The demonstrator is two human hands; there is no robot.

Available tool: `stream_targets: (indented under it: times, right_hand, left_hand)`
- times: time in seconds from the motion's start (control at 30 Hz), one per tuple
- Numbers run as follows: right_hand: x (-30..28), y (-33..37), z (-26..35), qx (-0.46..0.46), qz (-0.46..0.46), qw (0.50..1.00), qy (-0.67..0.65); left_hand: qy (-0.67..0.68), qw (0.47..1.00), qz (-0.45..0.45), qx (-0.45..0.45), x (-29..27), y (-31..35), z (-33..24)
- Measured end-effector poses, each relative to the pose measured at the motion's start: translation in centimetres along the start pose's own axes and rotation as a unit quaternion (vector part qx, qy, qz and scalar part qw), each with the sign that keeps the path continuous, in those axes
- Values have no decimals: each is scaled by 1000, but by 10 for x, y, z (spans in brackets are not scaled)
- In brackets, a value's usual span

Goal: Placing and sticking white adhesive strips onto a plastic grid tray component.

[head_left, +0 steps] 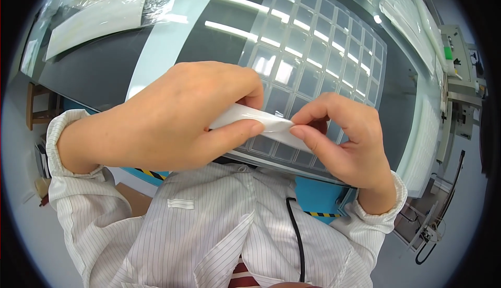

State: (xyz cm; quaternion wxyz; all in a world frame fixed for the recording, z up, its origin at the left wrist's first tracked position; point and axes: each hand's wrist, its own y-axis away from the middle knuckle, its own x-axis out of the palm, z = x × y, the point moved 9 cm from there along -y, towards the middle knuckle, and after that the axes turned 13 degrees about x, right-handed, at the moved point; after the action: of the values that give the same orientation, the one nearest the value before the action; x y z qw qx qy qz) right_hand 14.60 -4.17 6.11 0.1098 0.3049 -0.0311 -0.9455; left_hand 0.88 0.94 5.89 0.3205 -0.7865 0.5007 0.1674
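Note:
My left hand (180,113) is closed round a glossy white strip (274,123), its thumb lying along the near side. With thumb and forefinger, my right hand (352,136) pinches the strip farther to the right. Between the two hands the strip looks folded or twisted, and a white part of it runs on below the right fingertips. Its material cannot be told. Beneath and beyond my hands lies a clear plastic tray (297,41) with rows of square compartments. My left hand and forearm hide part of the table.
The tray rests on a dark, reflective tabletop (203,53) with pale bands. A white sheet (96,24) and clear plastic wrapping (159,7) lie at the far left. More pale sheets (407,27) line the right side. Equipment (459,53) stands beyond the right edge.

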Motion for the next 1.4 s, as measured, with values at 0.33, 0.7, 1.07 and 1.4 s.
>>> stream_targets:
  times: [0.33,0.7,1.07,1.4]
  right_hand:
    - [11,0,15,-87,-49,994,45]
    - [-13,-74,-25,33,-50,996,64]
    - [-10,-86,-39,69,-13,995,71]
    - [-11,-90,-42,33,-23,994,103]
  left_hand:
    - [35,997,22,-67,-4,17,12]
    - [-193,971,5,144,-2,7,7]
    - [-180,966,10,184,1,7,29]
    - [-181,969,29,164,2,1,34]
